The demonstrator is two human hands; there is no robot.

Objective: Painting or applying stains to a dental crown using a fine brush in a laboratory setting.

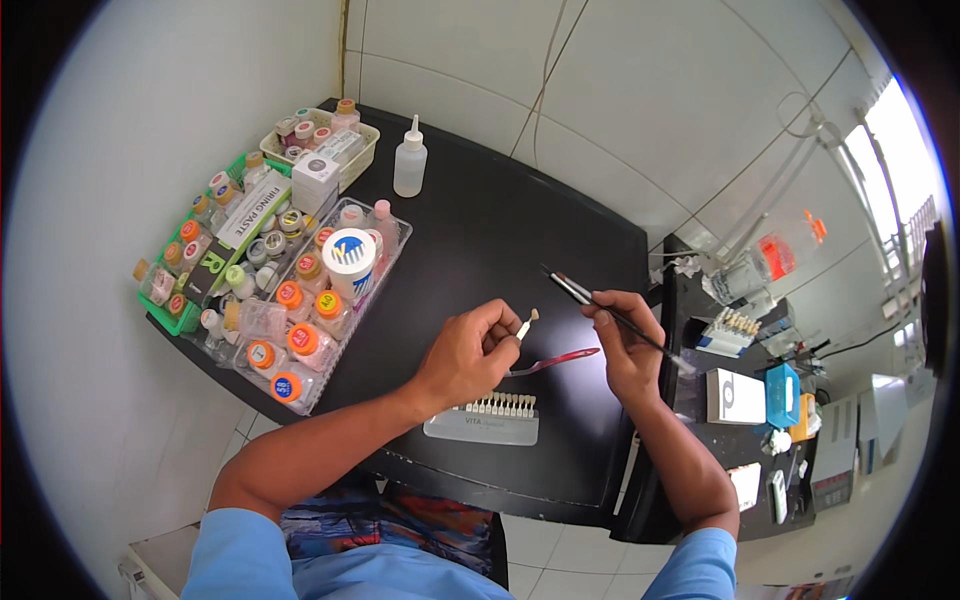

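Observation:
My left hand (468, 352) is closed, pinching a small tooth shade tab (525, 327) with its tooth-coloured tip pointing up. In my right hand (630, 350) are thin dark-handled brushes (572, 288), apparently two, held between thumb and fingers. Their pointed ends reach left toward the shade tab without touching it. Below the left hand lies a shade guide (480, 428), a pale holder with a row of tooth samples along its top. A slim tool with a red handle (572, 357) rests on the black table (480, 230) between my hands, partly hidden by the left one.
At the left, a clear tray (398, 250) and a green basket (180, 318) hold several capped jars. A cream basket (368, 150) stands behind them, near a squeeze bottle (409, 165). On the right-hand counter are a white box (735, 397), a blue container (781, 395) and another shade guide (728, 335).

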